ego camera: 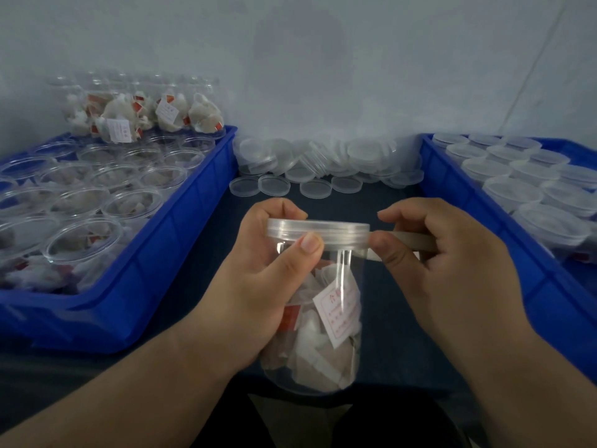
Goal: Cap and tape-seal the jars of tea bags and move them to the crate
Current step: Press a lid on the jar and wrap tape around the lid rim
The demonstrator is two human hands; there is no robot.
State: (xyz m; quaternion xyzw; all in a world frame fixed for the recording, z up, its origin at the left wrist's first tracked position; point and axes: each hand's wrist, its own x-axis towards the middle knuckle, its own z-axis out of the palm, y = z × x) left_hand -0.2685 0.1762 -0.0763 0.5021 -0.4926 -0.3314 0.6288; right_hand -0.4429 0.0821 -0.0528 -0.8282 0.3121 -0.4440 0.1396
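1. My left hand [258,286] grips the jar [323,334] near its top. The fingers curl around the back of it, and the thumb presses on the front, at the lower edge of the lid [318,232].
2. The jar is clear plastic and stands nearly upright in front of me, between the two crates. Inside it there are white tea bags [310,344] with paper tags.
3. The lid is already on the jar.
4. My right hand [452,253] pinches a pale strip of tape [407,242] between thumb and forefinger. The other fingers are curled in. The strip goes from this hand to the right side of the lid and touches it there.
5. I cannot tell if the bottom of the jar rests on the dark table [387,302].
6. The blue crate on my left [181,227] holds open jars [129,205] with tea bags, and some filled jars [142,111] lie on top at the back.
7. The blue crate on my right [555,292] holds jars with lids on [513,192].
8. Loose lids [323,163] are in a heap at the wall, between the crates.
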